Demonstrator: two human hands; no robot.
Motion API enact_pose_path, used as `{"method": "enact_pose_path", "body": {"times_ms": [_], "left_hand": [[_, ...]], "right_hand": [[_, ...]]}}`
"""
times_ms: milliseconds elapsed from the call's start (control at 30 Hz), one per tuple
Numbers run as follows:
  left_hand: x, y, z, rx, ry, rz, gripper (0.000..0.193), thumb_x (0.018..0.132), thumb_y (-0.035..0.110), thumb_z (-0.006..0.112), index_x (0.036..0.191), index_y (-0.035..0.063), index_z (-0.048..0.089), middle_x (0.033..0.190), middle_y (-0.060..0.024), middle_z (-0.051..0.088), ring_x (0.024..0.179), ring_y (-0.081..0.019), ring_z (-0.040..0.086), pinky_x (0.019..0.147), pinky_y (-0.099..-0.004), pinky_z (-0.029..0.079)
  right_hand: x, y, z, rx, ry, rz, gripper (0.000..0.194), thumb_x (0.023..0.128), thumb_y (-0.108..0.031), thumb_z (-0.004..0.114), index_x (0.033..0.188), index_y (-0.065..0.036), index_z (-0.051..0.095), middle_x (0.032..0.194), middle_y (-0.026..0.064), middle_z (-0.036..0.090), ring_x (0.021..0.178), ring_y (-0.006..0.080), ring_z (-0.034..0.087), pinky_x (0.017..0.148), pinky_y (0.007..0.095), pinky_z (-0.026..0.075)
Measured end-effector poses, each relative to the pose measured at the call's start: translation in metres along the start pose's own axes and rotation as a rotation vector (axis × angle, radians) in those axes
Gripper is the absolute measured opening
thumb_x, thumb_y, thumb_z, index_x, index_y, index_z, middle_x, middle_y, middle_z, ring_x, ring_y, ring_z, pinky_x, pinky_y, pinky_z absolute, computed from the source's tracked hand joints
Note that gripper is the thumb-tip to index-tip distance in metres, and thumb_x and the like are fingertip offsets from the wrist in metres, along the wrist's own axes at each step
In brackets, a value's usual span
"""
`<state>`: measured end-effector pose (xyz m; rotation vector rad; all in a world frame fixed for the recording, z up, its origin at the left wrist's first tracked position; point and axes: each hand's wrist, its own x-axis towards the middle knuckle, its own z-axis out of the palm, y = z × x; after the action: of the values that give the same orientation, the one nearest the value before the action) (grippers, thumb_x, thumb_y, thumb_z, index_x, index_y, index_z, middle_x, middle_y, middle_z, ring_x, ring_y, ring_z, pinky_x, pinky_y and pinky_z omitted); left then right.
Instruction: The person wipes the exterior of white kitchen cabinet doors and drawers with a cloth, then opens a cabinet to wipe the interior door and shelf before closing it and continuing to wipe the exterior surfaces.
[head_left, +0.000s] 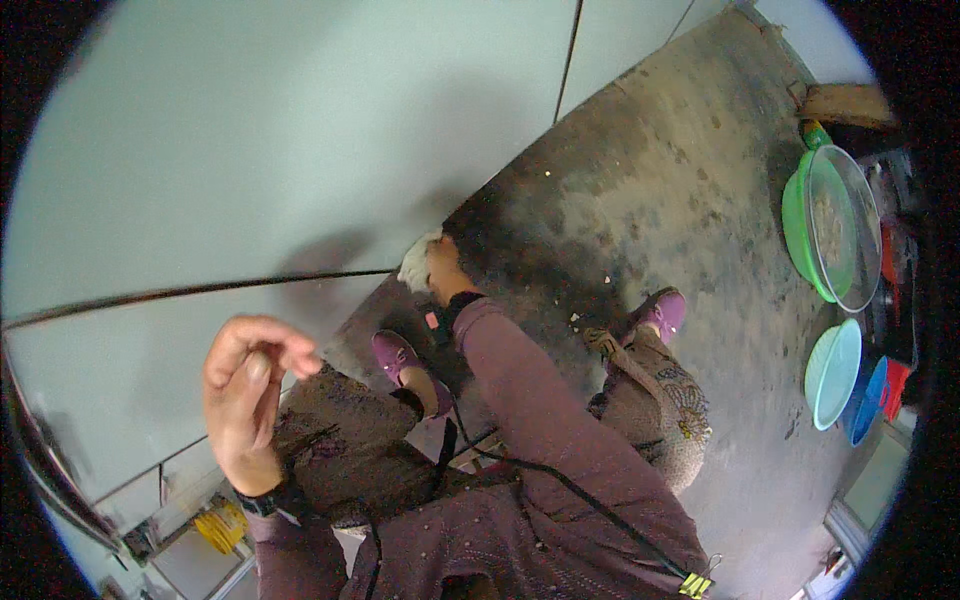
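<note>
My right hand (448, 264) reaches down and grips a whitish cloth (415, 262). The cloth touches the bottom of a pale smooth panel (225, 150), where it meets the stained concrete floor (637, 187). A dark seam in the panel ends right beside the cloth. Raised at the left, my left hand (251, 390) has its fingers loosely curled and apart, with nothing visible in it. It appears above my left knee, against the lower panel. Dark bands circle both wrists.
A green basin (799, 232) with a clear round rim in front, a light blue basin (832, 375) and a darker blue one (868, 405) line the right side. My purple shoes (660, 311) flank the right arm. A black cord (555, 472) crosses my body. Something yellow (221, 525) lies at lower left.
</note>
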<state>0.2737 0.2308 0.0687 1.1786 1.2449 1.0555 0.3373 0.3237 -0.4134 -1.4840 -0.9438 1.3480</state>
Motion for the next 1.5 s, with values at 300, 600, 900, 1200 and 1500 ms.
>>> {"method": "enact_pose_path", "body": {"times_ms": [300, 600, 900, 1200, 1500], "left_hand": [[0.021, -0.014, -0.016, 0.031, 0.069, -0.027, 0.022, 0.096, 0.016, 0.054, 0.113, 0.0032, 0.06, 0.105, -0.0077, 0.065, 0.092, -0.0146, 0.062, 0.079, -0.027, 0.048], [-0.019, -0.013, -0.024, 0.039, 0.271, 0.149, 0.028, 0.093, 0.011, 0.057, 0.121, 0.0067, 0.058, 0.115, -0.0067, 0.06, 0.106, -0.0135, 0.055, 0.088, -0.0267, 0.045], [-0.077, -0.022, 0.022, 0.429, 0.595, 0.676, 0.056, 0.083, 0.007, 0.063, 0.136, 0.0068, 0.045, 0.143, -0.0157, 0.04, 0.134, -0.0302, 0.036, 0.11, -0.041, 0.03], [-0.161, -0.007, -0.088, -0.296, 0.857, 0.734, 0.042, 0.088, 0.007, 0.057, 0.129, 0.0043, 0.048, 0.124, -0.0136, 0.054, 0.113, -0.0204, 0.052, 0.097, -0.0343, 0.044], [-0.159, 0.027, -0.237, 0.55, 1.859, 0.746, 0.031, 0.079, 0.005, 0.063, 0.109, 0.0, 0.058, 0.115, -0.0167, 0.052, 0.111, -0.0328, 0.048, 0.099, -0.0401, 0.037]], "right_hand": [[-0.06, -0.136, -0.036, 0.464, -0.596, 0.492, 0.031, 0.087, -0.017, 0.054, 0.116, -0.005, 0.057, 0.097, 0.0087, 0.065, 0.09, 0.0236, 0.064, 0.078, 0.034, 0.051], [-0.151, -0.351, -0.074, 0.738, -0.945, 0.128, 0.038, 0.096, -0.023, 0.046, 0.129, -0.004, 0.048, 0.124, 0.0096, 0.057, 0.111, 0.0229, 0.056, 0.093, 0.0364, 0.047], [-0.232, -0.403, -0.068, 0.589, -0.946, -0.055, 0.051, 0.098, -0.024, 0.042, 0.143, -0.002, 0.033, 0.141, 0.013, 0.044, 0.127, 0.0243, 0.046, 0.104, 0.0383, 0.039], [-0.246, -0.461, -0.109, -0.269, -1.362, -0.207, 0.049, 0.099, -0.034, 0.048, 0.135, 0.0, 0.045, 0.127, 0.0147, 0.056, 0.118, 0.0246, 0.054, 0.101, 0.0375, 0.042], [-0.187, -0.439, -0.211, -0.045, -0.839, 0.01, 0.037, 0.095, -0.025, 0.058, 0.121, 0.0, 0.055, 0.108, 0.0105, 0.065, 0.098, 0.0184, 0.063, 0.084, 0.0304, 0.052]]}}
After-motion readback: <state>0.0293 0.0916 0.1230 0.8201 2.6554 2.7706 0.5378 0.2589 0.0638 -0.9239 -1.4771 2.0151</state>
